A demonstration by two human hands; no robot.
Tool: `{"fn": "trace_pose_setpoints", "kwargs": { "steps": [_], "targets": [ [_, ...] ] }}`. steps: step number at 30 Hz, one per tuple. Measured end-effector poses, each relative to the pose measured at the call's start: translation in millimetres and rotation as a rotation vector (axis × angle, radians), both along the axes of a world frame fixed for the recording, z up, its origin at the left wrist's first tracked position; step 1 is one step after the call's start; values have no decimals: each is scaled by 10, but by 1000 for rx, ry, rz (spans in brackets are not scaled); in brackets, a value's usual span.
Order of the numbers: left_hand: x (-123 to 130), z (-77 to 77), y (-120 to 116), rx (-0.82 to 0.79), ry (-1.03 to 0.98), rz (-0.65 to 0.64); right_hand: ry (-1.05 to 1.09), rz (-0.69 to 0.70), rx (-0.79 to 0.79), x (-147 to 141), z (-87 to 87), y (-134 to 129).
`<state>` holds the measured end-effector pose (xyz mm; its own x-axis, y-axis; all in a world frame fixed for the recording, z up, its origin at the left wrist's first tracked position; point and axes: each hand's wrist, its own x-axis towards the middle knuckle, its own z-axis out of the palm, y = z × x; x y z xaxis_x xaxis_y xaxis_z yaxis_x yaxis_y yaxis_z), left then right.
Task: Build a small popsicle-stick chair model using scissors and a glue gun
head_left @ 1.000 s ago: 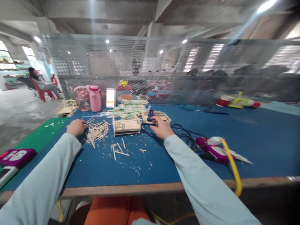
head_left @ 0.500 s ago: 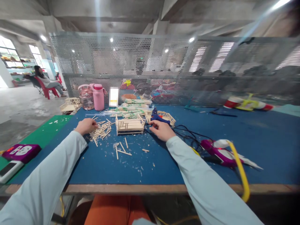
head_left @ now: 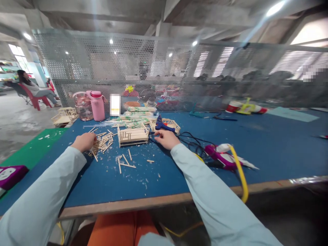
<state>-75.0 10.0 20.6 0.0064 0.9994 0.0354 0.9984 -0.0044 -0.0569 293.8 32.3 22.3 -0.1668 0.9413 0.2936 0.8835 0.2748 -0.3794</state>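
Note:
My left hand (head_left: 85,141) is at the left edge of a pile of short wooden sticks (head_left: 105,141). Its fingers are curled down and pressed together; their tips and anything in them are hidden. My right hand (head_left: 167,139) rests near the right end of a small wooden stick model (head_left: 133,135), thumb and forefinger apart, with nothing visible between them. Just behind it is a blue glue gun (head_left: 165,127), in front of another stick model (head_left: 174,124). A few loose sticks (head_left: 127,165) lie nearer the front of the blue table.
A pink bottle (head_left: 97,107) and a clear jug (head_left: 83,106) stand at the back left, with bagged sticks (head_left: 138,118) beside them. Black cables and a purple tool (head_left: 222,159) with a yellow strap lie right. A mesh panel (head_left: 115,61) runs behind. A person (head_left: 33,89) sits far left.
The whole view has shifted, so the table and its things appear further left. Both hands stay at about the same places beside the sticks and the model.

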Motion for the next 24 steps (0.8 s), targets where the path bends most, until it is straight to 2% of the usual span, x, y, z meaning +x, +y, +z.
{"fn": "trace_pose_setpoints", "kwargs": {
  "steps": [7,10,12,14,16,18,20,21,24],
  "targets": [
    [18,170,-92,177,5,13,33,-61,59,13,-5,24],
    [119,212,-156,357,-110,-13,59,-100,122,14,34,8],
    [244,238,-221,523,-226,-130,85,-133,219,-16,78,-52],
    [411,250,-307,615,-321,-350,129,-105,387,-97,113,-160],
    [601,231,-400,631,-368,-562,171,56,561,-235,117,-302],
    [780,174,-478,591,-353,-697,147,335,617,-404,85,-443],
    [913,94,-522,521,-321,-779,39,568,552,-557,31,-545],
    [957,53,-529,491,-312,-796,-12,631,504,-614,3,-574],
    [1010,-42,-516,438,-332,-799,-57,685,374,-685,-56,-576]
  ]
}}
